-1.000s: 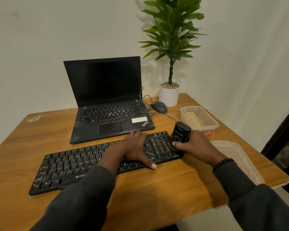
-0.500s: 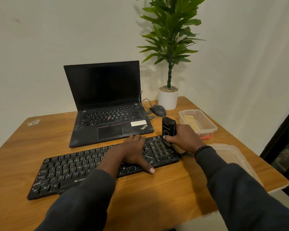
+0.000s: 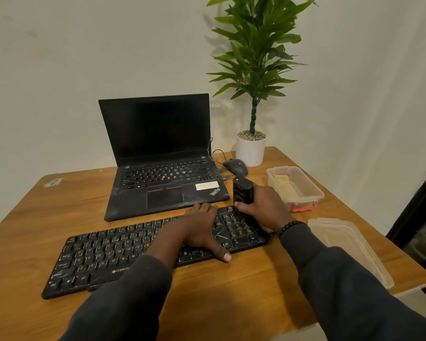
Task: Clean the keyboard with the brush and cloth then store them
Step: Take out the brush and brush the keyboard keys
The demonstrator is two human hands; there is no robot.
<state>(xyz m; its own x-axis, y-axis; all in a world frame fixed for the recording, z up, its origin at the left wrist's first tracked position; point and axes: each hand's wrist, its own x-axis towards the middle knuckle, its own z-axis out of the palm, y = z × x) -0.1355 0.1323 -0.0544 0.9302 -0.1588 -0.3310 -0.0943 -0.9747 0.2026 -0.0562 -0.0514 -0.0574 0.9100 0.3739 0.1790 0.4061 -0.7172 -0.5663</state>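
Scene: You lean over a wooden counter (image 3: 231, 291), both sleeves in view, a dusty black keyboard (image 3: 123, 252) lying across it in front of an open laptop (image 3: 162, 168).
Left hand: Your left hand (image 3: 202, 230) lies flat on the keyboard's right half, fingers straight and pressing the keys, thumb spread toward the near edge, steadying the board.
Right hand: Your right hand (image 3: 266, 207) grips the black brush (image 3: 242, 193) upright, fingers curled round its body, at the keyboard's far right corner; the bristles are hidden behind the hand.
Cloth: A yellow cloth (image 3: 284, 185) sits folded in the clear storage box (image 3: 312, 190) just right of the brush, untouched.
Lid: The box's lid (image 3: 349, 247) lies off, near the counter's right edge.
Progress: Brushing looks under way. White dust and streaks show on the keys, so by my reading much remains: more brushing, the wipe with the cloth, then both tools boxed and the lid closed.
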